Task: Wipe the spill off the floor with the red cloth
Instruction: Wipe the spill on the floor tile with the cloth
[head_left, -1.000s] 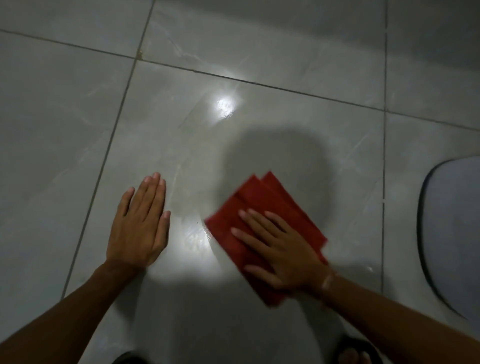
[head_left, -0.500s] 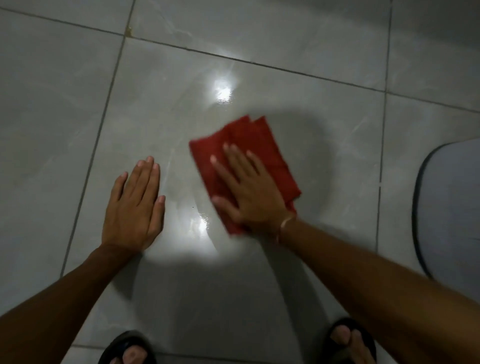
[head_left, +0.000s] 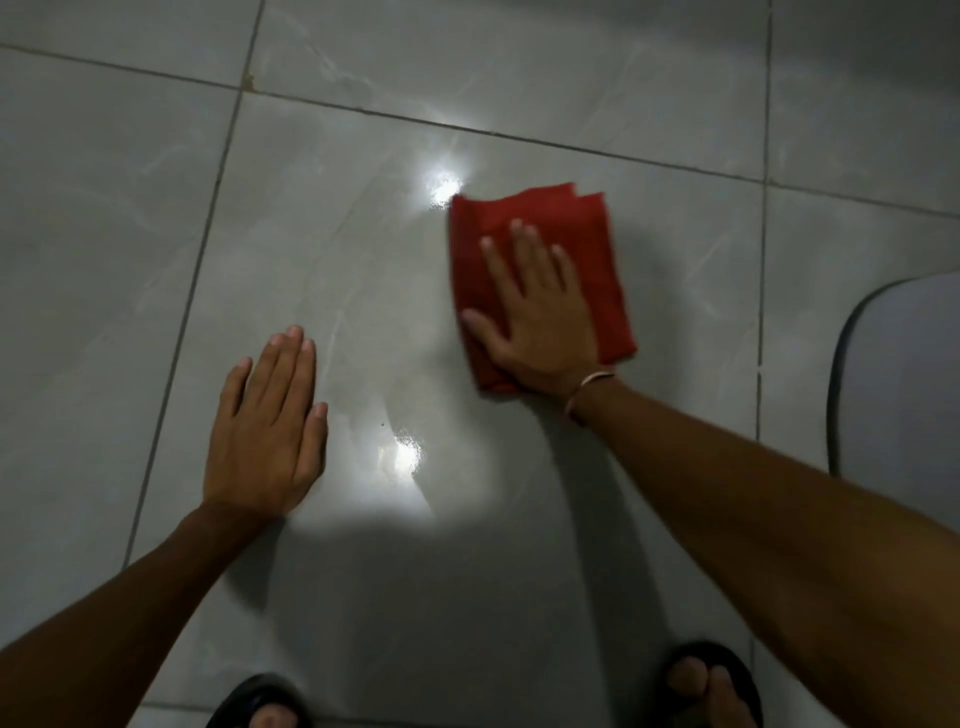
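Observation:
A folded red cloth (head_left: 582, 223) lies flat on the grey tiled floor (head_left: 337, 218), right of the middle. My right hand (head_left: 537, 317) presses down on it with fingers spread and palm flat. My left hand (head_left: 267, 431) rests flat on the bare tile to the left, fingers together, holding nothing. Between the hands a thin wet film (head_left: 405, 447) glistens on the tile, with a bright glare spot in it. Another glare spot shines just beyond the cloth's far left corner.
A grey rounded mat or lid (head_left: 904, 384) with a dark rim lies at the right edge. My two feet in dark sandals (head_left: 711, 686) show at the bottom. Dark grout lines cross the floor at left, far side and right.
My right hand has slid the red cloth away from me and to the right, from beside the left hand to the far part of the tile. The left hand has stayed planted.

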